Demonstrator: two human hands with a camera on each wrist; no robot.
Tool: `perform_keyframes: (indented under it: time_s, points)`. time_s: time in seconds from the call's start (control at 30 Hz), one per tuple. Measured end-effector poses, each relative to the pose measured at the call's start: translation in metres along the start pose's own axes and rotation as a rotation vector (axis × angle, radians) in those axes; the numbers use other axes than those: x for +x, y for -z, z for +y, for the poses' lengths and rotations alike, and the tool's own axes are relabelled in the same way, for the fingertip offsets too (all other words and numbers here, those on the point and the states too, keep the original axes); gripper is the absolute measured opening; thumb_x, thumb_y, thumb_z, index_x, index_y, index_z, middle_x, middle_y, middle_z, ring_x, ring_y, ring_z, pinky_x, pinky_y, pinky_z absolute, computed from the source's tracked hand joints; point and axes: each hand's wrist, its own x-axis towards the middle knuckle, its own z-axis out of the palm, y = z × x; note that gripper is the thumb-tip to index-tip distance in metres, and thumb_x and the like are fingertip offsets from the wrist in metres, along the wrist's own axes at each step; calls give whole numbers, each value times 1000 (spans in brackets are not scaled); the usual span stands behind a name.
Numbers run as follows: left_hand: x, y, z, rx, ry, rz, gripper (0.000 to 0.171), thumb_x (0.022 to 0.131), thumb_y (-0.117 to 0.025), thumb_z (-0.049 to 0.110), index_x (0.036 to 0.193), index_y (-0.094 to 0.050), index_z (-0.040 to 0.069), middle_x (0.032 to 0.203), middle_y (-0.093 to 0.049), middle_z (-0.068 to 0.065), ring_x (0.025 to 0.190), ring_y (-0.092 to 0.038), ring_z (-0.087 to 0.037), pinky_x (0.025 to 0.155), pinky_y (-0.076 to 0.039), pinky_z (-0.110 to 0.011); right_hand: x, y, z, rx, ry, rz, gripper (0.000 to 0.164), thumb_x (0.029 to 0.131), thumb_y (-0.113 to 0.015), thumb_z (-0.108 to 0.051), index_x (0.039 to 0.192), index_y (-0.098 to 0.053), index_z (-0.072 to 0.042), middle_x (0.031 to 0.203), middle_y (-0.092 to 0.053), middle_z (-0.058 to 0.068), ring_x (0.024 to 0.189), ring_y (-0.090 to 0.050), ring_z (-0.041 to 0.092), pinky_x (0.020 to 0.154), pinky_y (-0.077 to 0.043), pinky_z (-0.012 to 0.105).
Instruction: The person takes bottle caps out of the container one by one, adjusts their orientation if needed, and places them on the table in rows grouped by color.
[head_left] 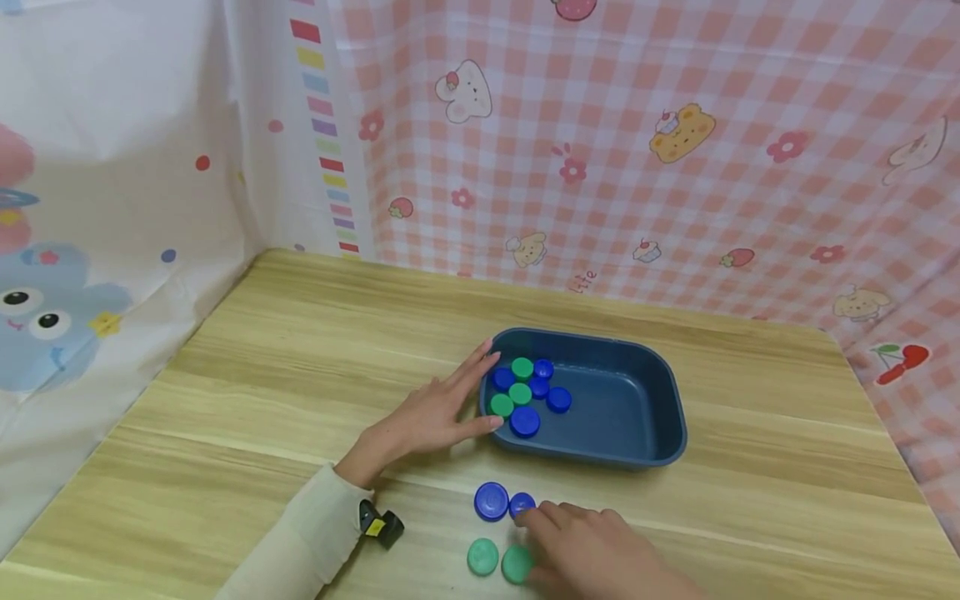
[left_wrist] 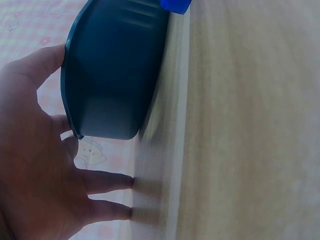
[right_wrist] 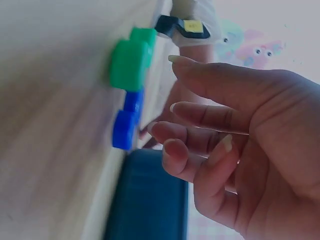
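My left hand (head_left: 427,417) rests at the left end of a dark blue plastic basin (head_left: 607,412). Its thumb and fingertips touch the rim, and in the left wrist view two straight fingers reach down to the table. Several blue and green bottle caps lie inside, at the basin's left end. In front of it on the table are a larger blue cap (head_left: 491,502), a smaller blue cap (head_left: 522,504) and two green caps (head_left: 483,557). Over the right-hand ones hovers my right hand (head_left: 592,550), fingers loosely bent and nothing between them in the right wrist view (right_wrist: 240,135).
Everything stands on a wood-grain table (head_left: 787,467). A pink checked cloth (head_left: 637,208) hangs behind it and a white printed cloth (head_left: 150,100) to the left. A small black device with a yellow label (head_left: 378,525) is strapped at my left wrist.
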Motion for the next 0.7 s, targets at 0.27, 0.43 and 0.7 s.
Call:
perform_keyframes:
  time_s: [0.27, 0.43, 0.7]
  points:
    - [-3, 2, 1, -7, -7, 6, 82, 94, -48, 57, 155, -5, 25, 159, 10, 10, 136, -34, -32, 102, -23, -68, -5, 18, 3, -95, 74, 131, 36, 89, -69, -32, 120, -60, -18, 100, -60, -11, 86, -58, 4, 69, -52, 27]
    - [-3, 3, 2, -15, 2, 2, 82, 94, -49, 57, 155, -5, 25, 159, 10, 10, 136, -32, -35, 101, -22, -69, -7, 35, 12, -234, 165, 294, 34, 86, -72, -31, 115, -61, -16, 96, -62, -7, 80, -61, 7, 62, -51, 25]
    - [-2, 3, 2, -9, -1, -1, 81, 93, -47, 58, 155, -5, 26, 159, 11, 11, 136, -33, -36, 102, -22, -68, -3, 64, 28, -353, 234, 421, 29, 82, -76, -27, 105, -63, -16, 86, -58, -9, 67, -58, 7, 49, -45, 20]
